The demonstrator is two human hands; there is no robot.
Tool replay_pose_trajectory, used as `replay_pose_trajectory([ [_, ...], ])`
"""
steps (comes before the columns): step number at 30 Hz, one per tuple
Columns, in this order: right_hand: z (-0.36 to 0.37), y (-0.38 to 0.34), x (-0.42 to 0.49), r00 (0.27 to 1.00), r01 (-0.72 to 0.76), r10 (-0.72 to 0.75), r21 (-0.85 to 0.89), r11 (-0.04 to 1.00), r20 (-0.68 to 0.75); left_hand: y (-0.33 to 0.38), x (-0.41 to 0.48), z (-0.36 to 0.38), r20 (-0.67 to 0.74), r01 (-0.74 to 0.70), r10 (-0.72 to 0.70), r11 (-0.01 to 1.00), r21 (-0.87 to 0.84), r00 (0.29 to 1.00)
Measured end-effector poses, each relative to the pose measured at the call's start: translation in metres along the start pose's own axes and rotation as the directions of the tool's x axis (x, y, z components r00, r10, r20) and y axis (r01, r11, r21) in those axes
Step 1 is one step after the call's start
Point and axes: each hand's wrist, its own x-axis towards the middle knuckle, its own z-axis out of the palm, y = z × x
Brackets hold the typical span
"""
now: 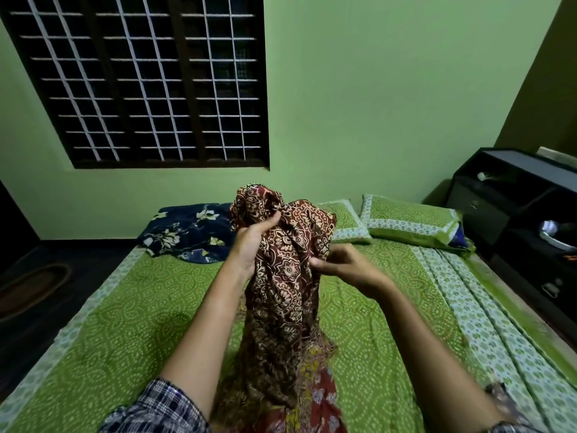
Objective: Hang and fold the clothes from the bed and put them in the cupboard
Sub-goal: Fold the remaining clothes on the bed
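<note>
Over the bed, the left hand has the maroon garment bunched in its grip, the right hand pinching it at three o'clock.

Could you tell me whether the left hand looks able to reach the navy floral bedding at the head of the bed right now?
Probably not at once: the left hand grips the bunched maroon garment, so it is occupied, and the navy floral bedding lies beyond it at the far end of the bed.

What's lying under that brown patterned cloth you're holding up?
Under the cloth a red and yellow garment peeks out, lying on the green sheet. The cloth hides how far the garment reaches beneath it.
</note>
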Motion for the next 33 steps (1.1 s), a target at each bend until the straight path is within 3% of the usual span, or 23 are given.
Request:
replay_pose_trajectory([
  [2,0.0,-0.007,0.003,1.0,-0.006,0.004,0.059,0.998,0.026,0.002,-0.002,-0.006,0.001,0.027,-0.027,1.0,0.002,1.0],
  [4,-0.007,-0.012,0.003,1.0,0.018,-0.017,0.304,0.952,-0.006,0.008,-0.008,-0.014,-0.022,-0.015,0.014,0.998,-0.056,1.0],
  [6,-0.019,-0.016,0.001,0.989,0.101,0.003,0.689,0.718,-0.148,0.012,-0.009,-0.031,0.047,-0.043,0.06,0.952,-0.304,0.997],
  [7,-0.025,-0.016,0.001,0.974,0.134,0.073,0.799,0.586,-0.217,0.011,-0.01,-0.037,0.056,-0.029,0.051,0.938,-0.346,0.997],
  [8,-0.029,-0.013,0.002,0.951,0.121,0.18,0.839,0.53,-0.251,0.005,-0.01,-0.043,-0.001,0.008,-0.009,0.959,-0.285,1.0],
  [10,-0.029,-0.001,-0.002,0.898,-0.1,0.378,0.735,0.671,-0.224,-0.017,-0.007,-0.052,-0.084,0.163,-0.169,0.983,-0.079,0.982],
  [11,-0.026,0.006,-0.006,0.885,-0.236,0.433,0.64,0.731,-0.169,-0.031,-0.004,-0.057,-0.012,0.291,-0.292,0.955,-0.054,0.956],
  [13,-0.026,0.012,-0.015,0.887,-0.356,0.461,0.583,0.73,-0.035,-0.048,-0.001,-0.069,-0.004,0.41,-0.41,0.912,-0.029,0.912],
  [15,-0.035,0.015,-0.02,0.93,-0.248,0.368,0.753,0.609,0.008,-0.044,0.002,-0.081,-0.006,0.389,-0.393,0.913,-0.121,0.92],
  [16,-0.045,0.023,-0.018,0.939,-0.167,0.343,0.837,0.522,-0.027,-0.039,0.004,-0.084,-0.033,0.34,-0.353,0.92,-0.196,0.935],
  [17,-0.051,0.027,-0.018,0.929,-0.137,0.363,0.853,0.504,-0.066,-0.034,0.005,-0.087,-0.016,0.299,-0.315,0.914,-0.273,0.949],
  [18,-0.058,0.033,-0.016,0.89,-0.164,0.439,0.812,0.56,-0.123,-0.033,0.01,-0.091,0.003,0.274,-0.288,0.911,-0.307,0.958],
  [20,-0.067,0.044,-0.014,0.842,-0.295,0.51,0.642,0.708,-0.176,-0.033,0.012,-0.093,0.042,0.339,-0.336,0.928,-0.153,0.941],
  [22,-0.074,0.046,-0.018,0.857,-0.32,0.498,0.625,0.712,-0.129,-0.037,0.011,-0.092,0.008,0.424,-0.424,0.905,0.036,0.905],
  [23,-0.078,0.045,-0.02,0.866,-0.273,0.485,0.699,0.661,-0.12,-0.041,0.01,-0.092,0.0,0.436,-0.436,0.9,0.013,0.9],
  [25,-0.082,0.043,-0.026,0.899,-0.106,0.41,0.829,0.549,-0.156,-0.041,0.01,-0.091,0.011,0.369,-0.373,0.911,-0.187,0.928],
  [26,-0.084,0.044,-0.028,0.906,-0.076,0.388,0.835,0.545,-0.171,-0.044,0.015,-0.094,0.017,0.317,-0.326,0.903,-0.289,0.945],
  [27,-0.082,0.042,-0.029,0.909,-0.138,0.39,0.78,0.61,-0.145,-0.044,0.016,-0.095,0.042,0.29,-0.293,0.899,-0.329,0.955],
  [28,-0.078,0.044,-0.027,0.896,-0.247,0.431,0.686,0.685,-0.108,-0.044,0.018,-0.093,0.044,0.317,-0.317,0.909,-0.271,0.947],
  [30,-0.072,0.045,-0.026,0.86,-0.388,0.501,0.518,0.762,-0.093,-0.051,0.02,-0.085,-0.068,0.432,-0.427,0.9,0.068,0.902],
  [31,-0.071,0.047,-0.023,0.846,-0.376,0.512,0.517,0.769,-0.147,-0.054,0.02,-0.082,-0.177,0.446,-0.412,0.859,0.25,0.894],
  [33,-0.071,0.049,-0.02,0.844,-0.273,0.492,0.618,0.738,-0.214,-0.061,0.023,-0.082,-0.336,0.433,-0.312,0.812,0.391,0.889],
])
